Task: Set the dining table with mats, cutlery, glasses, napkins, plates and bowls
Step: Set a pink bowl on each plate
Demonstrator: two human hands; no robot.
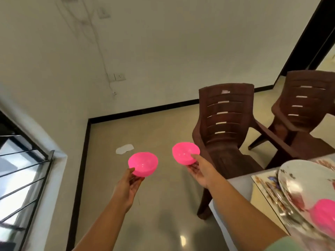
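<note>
My left hand [129, 183] holds a pink plastic bowl [143, 163] out over the floor, thumb on its near rim and fingers under it. My right hand [198, 171] holds a second pink bowl [184, 152] the same way, close to the nearer chair. At the lower right, the dining table [241, 185] carries a patterned mat [262, 183] with a white plate [301, 180] on it. A third pink bowl [323, 213] sits on that plate. Cutlery lies blurred beside the plate.
Two brown plastic chairs [224, 124] [306, 109] stand by the table's far side. A white scrap [125, 149] lies on the tiled floor near the wall. A barred window [20, 171] is at the left, a dark door frame [306, 33] at the upper right.
</note>
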